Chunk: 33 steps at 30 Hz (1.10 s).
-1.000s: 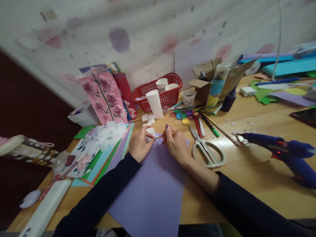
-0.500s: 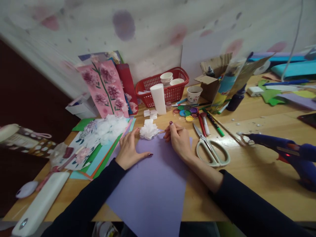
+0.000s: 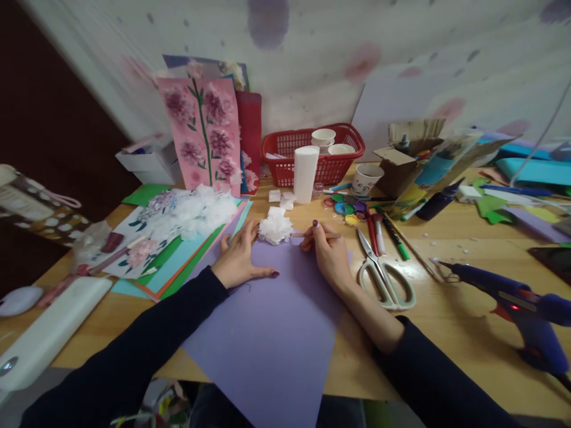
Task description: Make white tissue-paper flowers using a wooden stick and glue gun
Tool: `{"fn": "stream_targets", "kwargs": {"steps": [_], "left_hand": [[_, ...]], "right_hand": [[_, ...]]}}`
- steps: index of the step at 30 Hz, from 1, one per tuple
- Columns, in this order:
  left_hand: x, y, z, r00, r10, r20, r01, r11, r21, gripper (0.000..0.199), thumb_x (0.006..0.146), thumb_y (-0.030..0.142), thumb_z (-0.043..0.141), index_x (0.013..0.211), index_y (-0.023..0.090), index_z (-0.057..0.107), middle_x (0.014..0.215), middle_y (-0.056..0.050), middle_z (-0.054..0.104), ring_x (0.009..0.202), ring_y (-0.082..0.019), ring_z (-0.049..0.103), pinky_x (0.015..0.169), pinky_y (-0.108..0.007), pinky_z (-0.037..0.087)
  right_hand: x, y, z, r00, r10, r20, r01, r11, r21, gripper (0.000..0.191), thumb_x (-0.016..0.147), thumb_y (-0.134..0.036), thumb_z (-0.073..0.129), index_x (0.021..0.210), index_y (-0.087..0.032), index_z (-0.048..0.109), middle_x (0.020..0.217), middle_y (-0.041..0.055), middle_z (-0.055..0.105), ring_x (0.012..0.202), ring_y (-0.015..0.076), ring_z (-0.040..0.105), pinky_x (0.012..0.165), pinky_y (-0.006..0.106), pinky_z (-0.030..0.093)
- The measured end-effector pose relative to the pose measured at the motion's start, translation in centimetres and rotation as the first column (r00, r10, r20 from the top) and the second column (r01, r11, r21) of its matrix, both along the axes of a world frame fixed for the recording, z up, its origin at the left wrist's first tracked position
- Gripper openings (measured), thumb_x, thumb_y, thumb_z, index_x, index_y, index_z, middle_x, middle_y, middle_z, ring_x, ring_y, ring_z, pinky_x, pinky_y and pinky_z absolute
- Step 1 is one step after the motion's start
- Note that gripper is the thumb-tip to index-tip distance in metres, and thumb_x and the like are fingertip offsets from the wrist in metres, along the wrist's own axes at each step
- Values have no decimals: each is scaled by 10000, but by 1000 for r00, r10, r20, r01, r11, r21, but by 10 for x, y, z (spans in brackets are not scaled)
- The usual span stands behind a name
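Note:
A purple sheet (image 3: 272,321) lies on the wooden table, overhanging its front edge. At the sheet's far end sits a fluffy white paper flower (image 3: 275,228). My left hand (image 3: 238,255) rests on the sheet just left of the flower, thumb and fingers spread, holding nothing. Right of the flower, my right hand (image 3: 325,245) pinches a thin wooden stick (image 3: 300,235), whose tip points left at the flower's edge. Small white paper squares (image 3: 285,200) lie behind the flower, beside an upright white roll (image 3: 306,175).
Scissors (image 3: 386,273) lie right of my right hand, near markers, brushes and paint pots (image 3: 350,208). A glue gun (image 3: 513,297) with a red light is farther right. A red basket (image 3: 285,169) stands behind; coloured papers (image 3: 178,270) and white fluffy pieces (image 3: 200,214) are left.
The camera view has shifted, so most things appear moved within the picture. My hands keep nearly the same places beside the flower, and the stick stays in my right hand.

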State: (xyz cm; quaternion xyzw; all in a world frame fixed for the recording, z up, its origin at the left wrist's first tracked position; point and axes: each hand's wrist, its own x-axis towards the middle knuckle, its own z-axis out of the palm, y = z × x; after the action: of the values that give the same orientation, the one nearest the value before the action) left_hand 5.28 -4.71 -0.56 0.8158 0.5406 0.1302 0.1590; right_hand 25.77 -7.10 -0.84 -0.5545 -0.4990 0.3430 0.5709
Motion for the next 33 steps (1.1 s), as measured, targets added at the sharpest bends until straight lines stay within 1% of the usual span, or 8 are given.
{"fn": "stream_targets", "kwargs": {"steps": [4,9,15,21,24,26,29,33], "left_hand": [[0,3,0,1000,4,-22,-4,1000,-18,1276,557,614,765,1474,136,17,1368,-294,480,1344,-387,380,1086,-610,40],[-1,4,-2,1000,-12,8,12,1000,4,1285,548,622,762,1480,148,17,1339,-284,514,1343,-392,380,1078,-641,15],[-2,5,-3,999,-24,34,23,1000,9,1240,566,587,770,1485,166,52,1358,-275,502,1288,-378,460,1080,-654,-7],[0,3,0,1000,-14,10,14,1000,3,1242,564,586,773,1486,164,56,1392,-265,473,1312,-373,436,1093,-645,-9],[0,2,0,1000,-1,-9,1,1000,12,1239,581,588,763,1488,149,41,1386,-265,481,1339,-373,401,1094,-651,-10],[0,2,0,1000,-5,-17,5,1000,15,1241,586,600,754,1489,152,30,1391,-262,477,1353,-372,380,1094,-655,-20],[1,1,1,1000,-16,-12,16,1000,6,1232,597,592,753,1490,169,19,1408,-256,460,1372,-368,350,1093,-660,-37],[2,0,2,1000,-18,3,18,1000,-15,1235,619,548,764,1489,176,-30,1417,-248,452,1411,-343,281,1089,-661,-65]], "right_hand": [[0,0,-2,997,27,69,-28,1000,9,466,914,-556,376,665,-198,538,560,3,583,522,130,529,534,238,399],[0,3,-6,996,69,50,-69,998,1,463,907,-575,373,676,-205,531,566,-2,587,523,135,534,546,244,409],[-1,8,-8,997,62,56,-62,998,1,449,895,-576,374,674,-213,519,554,-8,583,509,138,532,540,245,407],[-2,9,-6,997,43,59,-43,999,10,440,895,-528,386,635,-202,529,527,-18,553,475,123,482,497,232,347],[-2,7,-5,998,57,15,-58,998,31,451,875,-546,408,612,-200,530,537,-12,568,483,123,489,487,228,347],[-2,7,-5,998,50,-35,-49,998,37,469,873,-572,380,627,-202,530,535,-7,577,476,127,498,480,231,363],[-3,7,-4,990,8,-141,-4,1000,28,501,879,-598,313,658,-206,532,520,0,586,440,132,492,466,242,384],[-4,7,-1,965,-53,-255,55,998,-1,483,857,-600,352,634,-215,538,482,9,587,428,148,509,460,259,393]]}}
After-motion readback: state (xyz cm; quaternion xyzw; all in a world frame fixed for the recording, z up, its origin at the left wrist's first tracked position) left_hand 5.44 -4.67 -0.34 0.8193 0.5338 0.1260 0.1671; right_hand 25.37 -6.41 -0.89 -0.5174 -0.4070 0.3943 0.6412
